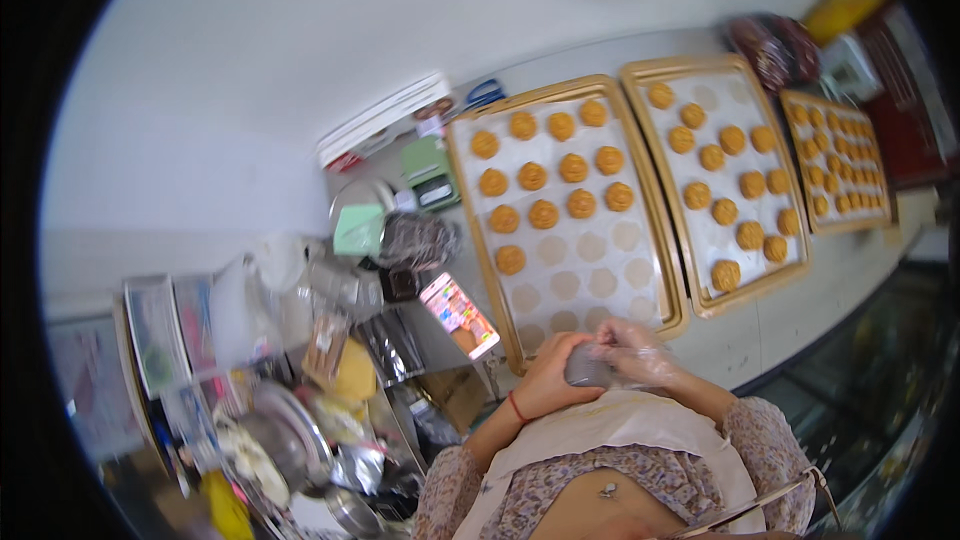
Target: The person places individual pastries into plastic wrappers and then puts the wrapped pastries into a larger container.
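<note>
My left hand (555, 379), with a red string at the wrist, grips a grey ribbed piece (589, 366), perhaps a small cup or mould. My right hand (634, 352), in a clear plastic glove, has its fingers bent at the piece's right side; whether they pinch anything is unclear. Just beyond my hands lies a gold baking tray (679, 300) lined with white paper. Round golden pastries (581, 203) stand in rows on its far part, and round greasy marks show on the near paper. A second gold tray (799, 262) and a smaller-looking third tray (889, 206) hold more pastries.
Left of the near tray lies a lit smartphone (459, 315). Beyond it are a plastic-wrapped dark bundle (418, 240) and a green kitchen scale (427, 165). Metal bowls (281, 435) and bags crowd the lower left. A dark red plastic-wrapped bundle (772, 49) lies behind the trays.
</note>
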Demonstrator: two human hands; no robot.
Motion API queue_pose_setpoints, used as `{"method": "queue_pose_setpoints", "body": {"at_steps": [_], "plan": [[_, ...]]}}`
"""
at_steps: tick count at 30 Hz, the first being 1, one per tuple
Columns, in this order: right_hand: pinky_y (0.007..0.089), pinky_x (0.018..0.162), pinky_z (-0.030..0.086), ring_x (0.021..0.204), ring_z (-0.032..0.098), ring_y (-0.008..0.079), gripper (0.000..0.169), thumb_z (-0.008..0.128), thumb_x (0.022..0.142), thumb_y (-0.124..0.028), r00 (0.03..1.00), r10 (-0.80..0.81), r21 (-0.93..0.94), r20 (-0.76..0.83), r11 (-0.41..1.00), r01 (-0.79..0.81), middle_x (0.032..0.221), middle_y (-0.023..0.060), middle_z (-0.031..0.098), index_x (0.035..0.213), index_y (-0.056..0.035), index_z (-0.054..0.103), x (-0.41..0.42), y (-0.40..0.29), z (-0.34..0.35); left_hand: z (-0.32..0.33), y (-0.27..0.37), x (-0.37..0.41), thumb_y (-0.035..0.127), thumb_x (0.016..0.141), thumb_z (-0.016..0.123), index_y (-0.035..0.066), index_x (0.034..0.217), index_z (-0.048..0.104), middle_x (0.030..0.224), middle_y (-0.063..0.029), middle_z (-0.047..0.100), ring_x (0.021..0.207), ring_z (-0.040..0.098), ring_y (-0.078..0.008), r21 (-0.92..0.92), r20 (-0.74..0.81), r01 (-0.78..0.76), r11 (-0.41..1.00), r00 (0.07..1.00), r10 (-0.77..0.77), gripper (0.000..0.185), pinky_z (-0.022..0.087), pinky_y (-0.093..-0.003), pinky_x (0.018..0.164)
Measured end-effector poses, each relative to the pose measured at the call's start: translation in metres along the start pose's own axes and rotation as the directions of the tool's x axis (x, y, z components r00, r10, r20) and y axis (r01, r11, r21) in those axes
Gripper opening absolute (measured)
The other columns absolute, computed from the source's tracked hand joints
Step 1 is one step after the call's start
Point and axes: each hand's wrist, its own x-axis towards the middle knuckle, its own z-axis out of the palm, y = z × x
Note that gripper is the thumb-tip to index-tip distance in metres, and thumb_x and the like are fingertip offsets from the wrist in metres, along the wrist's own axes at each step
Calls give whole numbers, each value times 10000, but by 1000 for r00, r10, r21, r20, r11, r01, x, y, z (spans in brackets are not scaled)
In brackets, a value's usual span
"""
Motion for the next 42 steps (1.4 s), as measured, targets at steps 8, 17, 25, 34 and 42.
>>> {"method": "queue_pose_setpoints", "body": {"at_steps": [8,17,25,34,42], "plan": [[281,612,441,664,495,96,187,701,815,-151,992,88,-40,88,996,-84,700,22,550,818,-32,558,-21,10,-64,72,17,19,193,664,794,29,1246,440,1162,-153,506,1106,499,-271,-149,-94,54,987,993,-69,701,396,-362,953],[296,621,474,699,596,142,232,743,792,-255,992,-96,-269,87,956,116,746,58,627,808,-54,628,-39,9,-115,140,22,32,81,687,759,21,1205,462,1106,-90,545,1044,528,-189,-392,-208,41,919,969,-132,600,426,-322,911],[336,692,474,813,627,243,215,681,824,-264,976,-213,-133,45,967,217,846,112,633,839,-51,659,-62,20,-139,137,39,48,95,683,785,28,1165,482,1075,-82,560,1005,537,-166,-458,-60,147,877,979,-195,573,444,-312,877],[306,649,474,737,613,180,162,695,806,-206,978,-199,-119,-54,974,192,792,71,636,827,-51,654,-71,35,-142,133,56,59,167,659,825,26,1143,507,1060,-85,575,973,546,-156,-353,-29,181,918,979,-204,595,450,-304,855],[293,649,478,749,617,154,204,702,813,-237,993,-118,-32,27,992,119,800,76,646,847,-44,647,-65,29,-133,134,46,46,182,673,821,27,1166,490,1074,-83,572,996,537,-154,-363,-52,166,917,979,-199,615,443,-303,869]]}}
